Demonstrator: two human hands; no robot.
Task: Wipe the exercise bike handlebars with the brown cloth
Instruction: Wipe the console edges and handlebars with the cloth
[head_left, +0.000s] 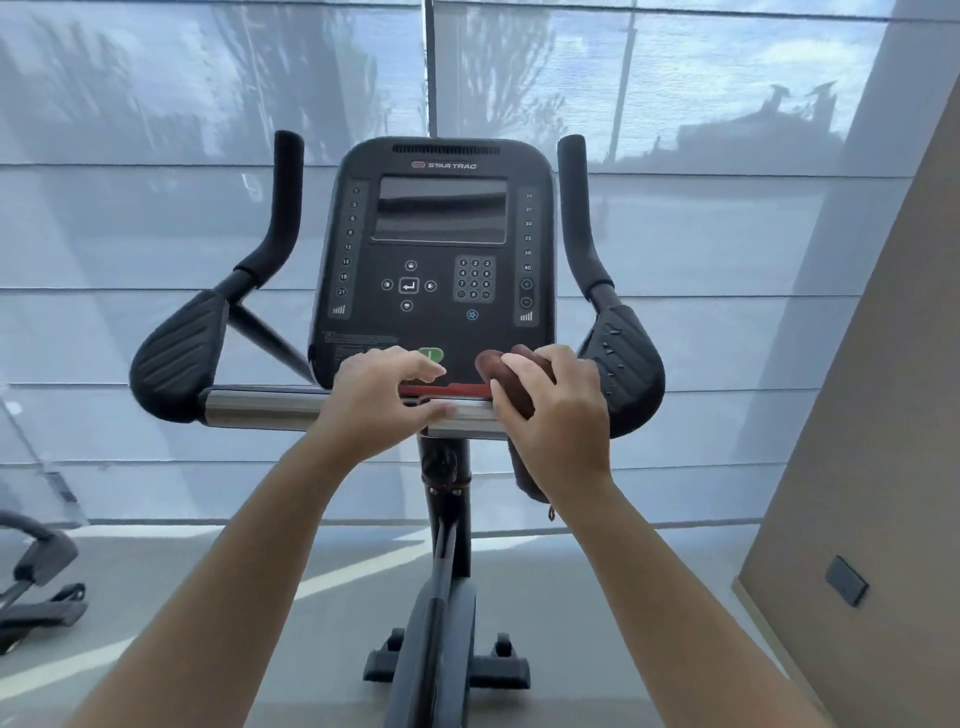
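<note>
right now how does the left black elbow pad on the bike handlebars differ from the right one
The left black ribbed elbow pad looks dry, while the right black ribbed elbow pad carries shiny droplets. The left pad stands clear of both hands; the right pad sits just beside the right hand, which grips the brown cloth. The left pad shows whole; the right pad's inner edge is hidden behind that hand. Both are the same paddle shape and flank the silver crossbar.

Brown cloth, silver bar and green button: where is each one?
Brown cloth (511, 376), head view: bunched part above the right hand's fingers.
Silver bar (260, 409), head view: bare stretch left of the hands.
Green button (432, 355), head view: its top.
</note>
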